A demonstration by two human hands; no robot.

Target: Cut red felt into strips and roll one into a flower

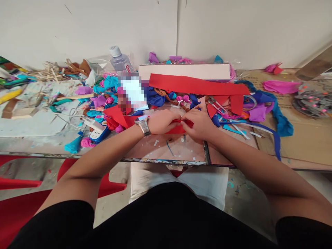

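Red paper piece [178, 128] sits pinched between both hands near the front edge of the table [181, 152]. The left hand [162, 121] closes its fingers over the piece's left end; the right hand [198, 125] clamps the right end, fingertips meeting at the middle. Behind the piece lies a long red strip [197, 84], with scissors [216, 105] just right of the hands.

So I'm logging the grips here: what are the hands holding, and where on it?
Both hands pinch a small red piece: the left hand at its left end, the right hand at its right end, above the table.
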